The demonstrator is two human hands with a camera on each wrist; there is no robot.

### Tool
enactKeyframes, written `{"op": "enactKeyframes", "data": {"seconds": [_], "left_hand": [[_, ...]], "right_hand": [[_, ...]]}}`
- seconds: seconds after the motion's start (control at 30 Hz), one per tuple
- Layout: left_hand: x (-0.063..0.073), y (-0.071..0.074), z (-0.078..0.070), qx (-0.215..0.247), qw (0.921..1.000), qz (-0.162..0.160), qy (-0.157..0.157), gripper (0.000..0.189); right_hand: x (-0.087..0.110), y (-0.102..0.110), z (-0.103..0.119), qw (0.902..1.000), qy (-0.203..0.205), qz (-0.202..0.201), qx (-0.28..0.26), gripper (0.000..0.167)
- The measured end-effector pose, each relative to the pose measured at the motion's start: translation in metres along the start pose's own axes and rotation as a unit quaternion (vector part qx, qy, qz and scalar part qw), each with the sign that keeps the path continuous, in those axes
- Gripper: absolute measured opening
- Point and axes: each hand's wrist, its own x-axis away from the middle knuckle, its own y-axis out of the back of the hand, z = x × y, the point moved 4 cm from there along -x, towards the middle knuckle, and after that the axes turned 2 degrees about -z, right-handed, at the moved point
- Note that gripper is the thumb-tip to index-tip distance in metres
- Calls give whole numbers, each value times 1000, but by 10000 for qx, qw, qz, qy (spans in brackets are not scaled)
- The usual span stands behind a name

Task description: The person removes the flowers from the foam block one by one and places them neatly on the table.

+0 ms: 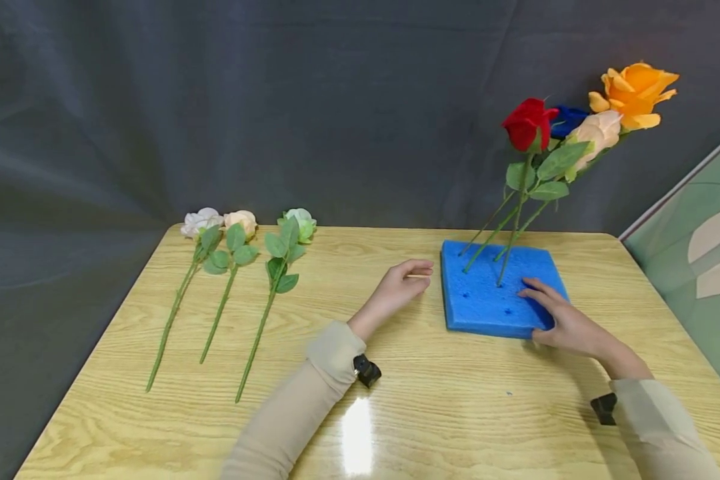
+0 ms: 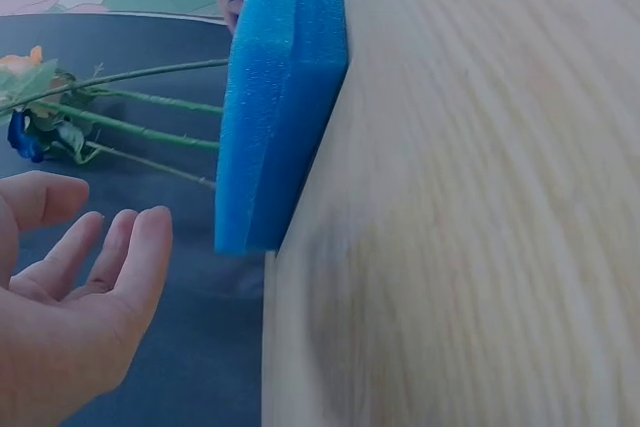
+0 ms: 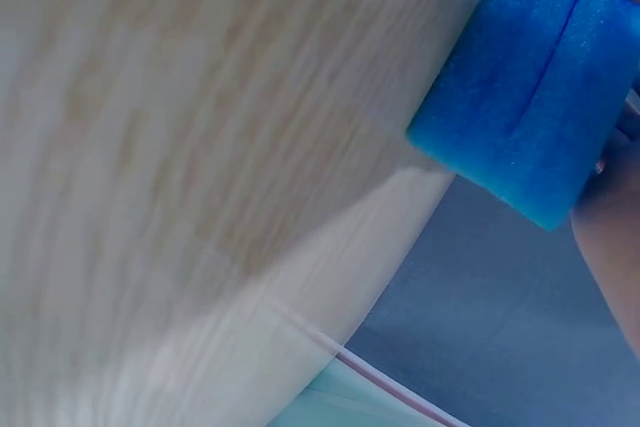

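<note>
A thick blue foam block [image 1: 486, 313] lies on the table, with several artificial roses standing tilted in its holes. These are a red rose [image 1: 528, 125], a dark blue rose [image 1: 569, 121], a pale pink rose [image 1: 597, 137] and a large orange rose [image 1: 636, 93]. My right hand [image 1: 567, 323] grips the block's front right corner, thumb at the front side and fingers over the top. Just left of the block, my left hand [image 1: 399, 293] hovers with loosely bent fingers and holds nothing. In the left wrist view its fingers [image 2: 140, 267] are apart from the foam.
Three cut flowers lie on the left of the wooden table [image 1: 432, 413]: a whitish one [image 1: 201, 222], a peach one [image 1: 241, 223] and a pale green one [image 1: 302, 225]. A dark cloth [image 1: 336, 120] hangs behind; a green panel [image 1: 708, 253] stands at the right.
</note>
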Motion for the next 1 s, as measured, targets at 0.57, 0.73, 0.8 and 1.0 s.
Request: {"op": "enactKeyframes", "data": {"seconds": [0.57,0.73,0.8,1.0], "left_hand": [[-16,-39,3,182,9992,335,-100,44],[-18,-46,-1,208,9994,280,-71,45],[-19,-48,-2,247,9994,234,-84,45],[-22,-50,-2,321,9994,146,-70,45]], "right_hand": [[3,8,-10,9994,318,-147,38,64],[4,8,-14,9988,413,-248,58,64],[5,7,-15,9990,373,-257,31,64],[3,2,-16,9983,389,-402,140,76]]}}
